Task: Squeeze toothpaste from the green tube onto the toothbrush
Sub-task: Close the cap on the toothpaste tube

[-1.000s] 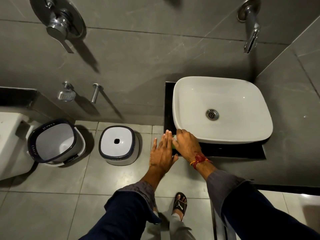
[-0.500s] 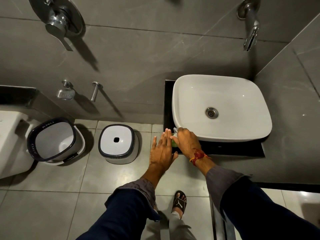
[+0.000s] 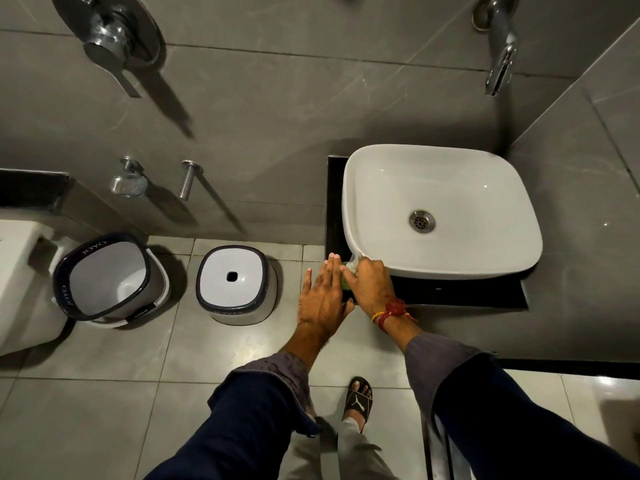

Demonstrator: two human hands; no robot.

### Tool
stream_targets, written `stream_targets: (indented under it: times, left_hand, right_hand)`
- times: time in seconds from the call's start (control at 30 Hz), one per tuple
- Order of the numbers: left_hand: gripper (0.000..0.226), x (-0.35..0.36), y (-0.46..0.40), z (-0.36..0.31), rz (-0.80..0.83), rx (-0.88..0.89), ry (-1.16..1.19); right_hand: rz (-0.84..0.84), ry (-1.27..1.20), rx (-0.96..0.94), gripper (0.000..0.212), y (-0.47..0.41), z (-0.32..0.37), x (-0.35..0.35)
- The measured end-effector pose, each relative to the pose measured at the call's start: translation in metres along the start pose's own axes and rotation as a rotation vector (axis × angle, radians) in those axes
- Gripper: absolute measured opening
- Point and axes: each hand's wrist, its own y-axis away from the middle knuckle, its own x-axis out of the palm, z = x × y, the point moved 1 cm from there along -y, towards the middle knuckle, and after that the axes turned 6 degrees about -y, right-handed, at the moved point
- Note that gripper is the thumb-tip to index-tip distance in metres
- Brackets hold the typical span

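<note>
I'm seeing both hands meeting at centre frame, by the lower left corner of the white basin (image 3: 446, 213). My right hand (image 3: 370, 284) is curling its fingers around the green tube (image 3: 346, 280), gripping it at the black counter (image 3: 460, 294) edge; only a sliver of green is showing. My left hand (image 3: 323, 299) is lying flat, fingers spread wide, just beside the tube, holding nothing. Toothbrush: can't make it out. Two bins are sitting on the floor at left.
</note>
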Motion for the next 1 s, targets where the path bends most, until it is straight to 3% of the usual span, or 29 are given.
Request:
stream_targets:
  times: [0.13, 0.3, 0.57, 0.67, 0.77, 1.0]
  left_hand:
    - [0.090, 0.000, 0.000, 0.000, -0.004, 0.001, 0.018]
    - [0.092, 0.002, -0.002, 0.000, 0.004, -0.016, 0.023]
    - [0.090, 0.003, -0.003, 0.000, -0.001, -0.001, 0.017]
    - [0.090, 0.002, -0.002, 0.000, -0.021, -0.012, 0.015]
    - [0.090, 0.001, -0.002, -0.001, -0.020, -0.026, 0.041]
    - [0.091, 0.001, -0.002, -0.003, -0.026, -0.041, 0.045]
  right_hand:
    - [-0.049, -0.025, 0.040, 0.042, 0.005, 0.000, 0.001]
    - [0.011, -0.108, 0.013, 0.031, -0.001, -0.007, 0.002]
    - [-0.074, -0.105, 0.081, 0.043, 0.009, -0.004, 0.004]
    - [-0.142, 0.018, -0.052, 0.050, 0.017, -0.013, -0.010]
    - [-0.077, 0.120, -0.239, 0.065, 0.018, -0.024, -0.023]
    - [-0.144, 0.211, -0.279, 0.022, 0.031, -0.027, -0.018]
